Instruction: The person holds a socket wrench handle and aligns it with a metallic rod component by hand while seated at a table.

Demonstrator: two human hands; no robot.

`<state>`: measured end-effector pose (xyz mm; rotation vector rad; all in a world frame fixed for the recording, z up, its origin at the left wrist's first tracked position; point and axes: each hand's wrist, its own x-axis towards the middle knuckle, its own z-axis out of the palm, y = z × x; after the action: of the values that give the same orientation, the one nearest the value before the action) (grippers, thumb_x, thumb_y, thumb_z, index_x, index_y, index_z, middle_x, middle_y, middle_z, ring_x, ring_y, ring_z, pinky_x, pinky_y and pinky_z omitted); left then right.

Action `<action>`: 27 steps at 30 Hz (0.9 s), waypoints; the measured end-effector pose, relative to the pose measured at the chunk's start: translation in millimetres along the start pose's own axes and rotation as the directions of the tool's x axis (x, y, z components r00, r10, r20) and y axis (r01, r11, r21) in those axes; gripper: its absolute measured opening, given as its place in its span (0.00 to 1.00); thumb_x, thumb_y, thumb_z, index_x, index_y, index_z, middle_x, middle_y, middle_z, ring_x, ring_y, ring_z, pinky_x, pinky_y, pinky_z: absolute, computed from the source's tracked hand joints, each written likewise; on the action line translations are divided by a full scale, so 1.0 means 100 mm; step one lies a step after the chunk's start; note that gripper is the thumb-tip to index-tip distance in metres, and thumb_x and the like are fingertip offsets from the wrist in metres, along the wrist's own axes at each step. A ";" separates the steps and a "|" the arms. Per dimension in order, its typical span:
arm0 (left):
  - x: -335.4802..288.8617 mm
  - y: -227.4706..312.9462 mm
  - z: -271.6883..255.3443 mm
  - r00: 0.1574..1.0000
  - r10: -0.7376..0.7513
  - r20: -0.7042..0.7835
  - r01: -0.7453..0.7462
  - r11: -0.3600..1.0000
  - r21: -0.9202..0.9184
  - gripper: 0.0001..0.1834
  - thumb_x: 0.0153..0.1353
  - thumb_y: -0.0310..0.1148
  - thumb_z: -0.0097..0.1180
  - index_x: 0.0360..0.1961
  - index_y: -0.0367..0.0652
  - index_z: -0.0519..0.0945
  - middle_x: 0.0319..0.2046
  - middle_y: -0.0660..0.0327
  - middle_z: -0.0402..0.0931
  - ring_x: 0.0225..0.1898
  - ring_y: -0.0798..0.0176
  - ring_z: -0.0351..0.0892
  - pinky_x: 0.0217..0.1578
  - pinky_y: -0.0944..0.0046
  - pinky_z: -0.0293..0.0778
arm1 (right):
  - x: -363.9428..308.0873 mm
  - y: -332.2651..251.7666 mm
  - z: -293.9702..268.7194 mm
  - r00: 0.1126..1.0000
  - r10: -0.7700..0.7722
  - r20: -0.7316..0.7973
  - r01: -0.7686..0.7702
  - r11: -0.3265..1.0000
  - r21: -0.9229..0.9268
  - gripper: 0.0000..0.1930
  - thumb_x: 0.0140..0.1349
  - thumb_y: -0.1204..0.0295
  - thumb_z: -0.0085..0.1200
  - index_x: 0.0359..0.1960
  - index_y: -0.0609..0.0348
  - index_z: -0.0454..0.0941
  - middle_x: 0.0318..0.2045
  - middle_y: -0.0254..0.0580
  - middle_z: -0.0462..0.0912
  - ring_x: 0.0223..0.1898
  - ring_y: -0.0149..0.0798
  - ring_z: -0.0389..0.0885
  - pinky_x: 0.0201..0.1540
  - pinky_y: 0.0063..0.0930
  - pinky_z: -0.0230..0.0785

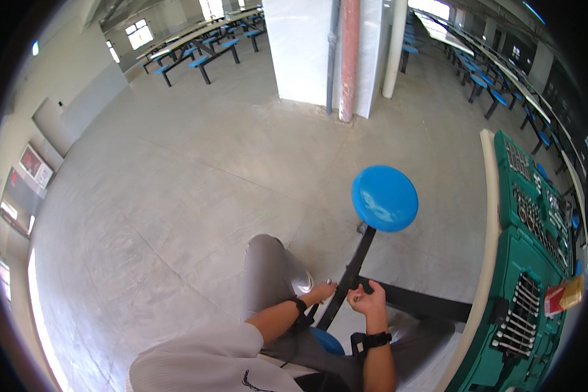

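My left hand (321, 292) is closed around a slim tool with a shiny metal end (329, 282), held close beside the black metal stool frame (351, 274). Whether the tool touches the frame cannot be told. On the other side of the bar, my right hand (368, 299) is turned palm up with its fingers curled. Something small and dark shows at its fingertips, too small to name. The frame carries a round blue seat (385, 198) at its far end. Part of a second blue seat (326, 341) shows between my legs.
To the right, a pale tabletop edge (487, 196) bears an open green tool case (513, 258) with sockets and a row of wrenches (517, 315). A red-and-yellow box (564, 295) lies on the case. Ahead stand a white pillar (304, 52) and a red pipe (349, 62).
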<state>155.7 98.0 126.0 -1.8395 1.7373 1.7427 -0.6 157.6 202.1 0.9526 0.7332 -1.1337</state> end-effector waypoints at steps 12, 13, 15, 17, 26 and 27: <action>0.35 -0.31 0.13 0.999 -0.030 -0.042 0.032 0.998 0.050 0.32 0.56 0.53 0.38 0.32 0.27 0.71 0.22 0.48 0.71 0.22 0.53 0.73 0.19 0.58 0.73 | 0.20 0.43 -0.46 0.919 -0.393 0.019 0.393 0.919 0.017 0.05 0.58 0.72 0.39 0.34 0.57 0.63 0.21 0.36 0.64 0.12 0.25 0.53 0.11 0.17 0.44; 0.29 -0.26 0.13 0.999 -0.040 0.031 0.041 0.999 -0.035 0.31 0.56 0.53 0.38 0.28 0.28 0.72 0.20 0.51 0.69 0.20 0.55 0.71 0.19 0.58 0.72 | 0.22 0.50 -0.59 0.888 -0.459 -0.033 0.450 0.881 -0.145 0.08 0.59 0.71 0.38 0.40 0.55 0.62 0.23 0.37 0.65 0.12 0.25 0.52 0.11 0.16 0.43; 0.16 -0.16 0.17 0.998 -0.060 0.025 0.061 0.997 -0.042 0.29 0.55 0.53 0.38 0.26 0.29 0.71 0.19 0.53 0.68 0.20 0.57 0.70 0.19 0.59 0.71 | 0.13 0.54 -0.68 0.856 -0.512 -0.076 0.467 0.827 -0.314 0.12 0.60 0.69 0.38 0.45 0.53 0.61 0.25 0.37 0.65 0.12 0.24 0.52 0.11 0.16 0.43; 0.15 -0.14 0.11 0.997 -0.070 0.027 0.071 0.997 -0.044 0.29 0.55 0.52 0.39 0.26 0.30 0.71 0.18 0.54 0.68 0.19 0.58 0.70 0.19 0.59 0.71 | 0.22 0.59 -0.80 0.879 -0.473 -0.068 0.390 0.792 -0.471 0.15 0.62 0.64 0.35 0.46 0.56 0.62 0.21 0.33 0.63 0.12 0.23 0.51 0.11 0.17 0.43; 0.14 -0.22 0.08 0.996 -0.091 0.005 0.092 0.993 -0.071 0.27 0.55 0.50 0.40 0.29 0.29 0.71 0.18 0.56 0.67 0.18 0.60 0.68 0.19 0.58 0.72 | 0.38 0.39 -1.14 0.917 -0.387 0.099 0.300 0.501 -0.812 0.18 0.60 0.61 0.33 0.39 0.62 0.71 0.16 0.32 0.61 0.12 0.28 0.56 0.14 0.25 0.51; 0.15 -0.21 0.09 0.994 -0.107 -0.004 0.106 0.993 -0.051 0.28 0.55 0.50 0.40 0.32 0.28 0.71 0.21 0.54 0.69 0.21 0.58 0.70 0.21 0.58 0.73 | 0.38 0.40 -1.16 0.918 -0.384 0.096 0.295 0.503 -0.812 0.18 0.60 0.61 0.33 0.39 0.62 0.71 0.16 0.32 0.61 0.12 0.28 0.56 0.14 0.25 0.51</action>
<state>161.2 102.1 99.2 -1.9223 1.5800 1.7569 46.2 252.3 129.5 0.0382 1.4217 -0.9024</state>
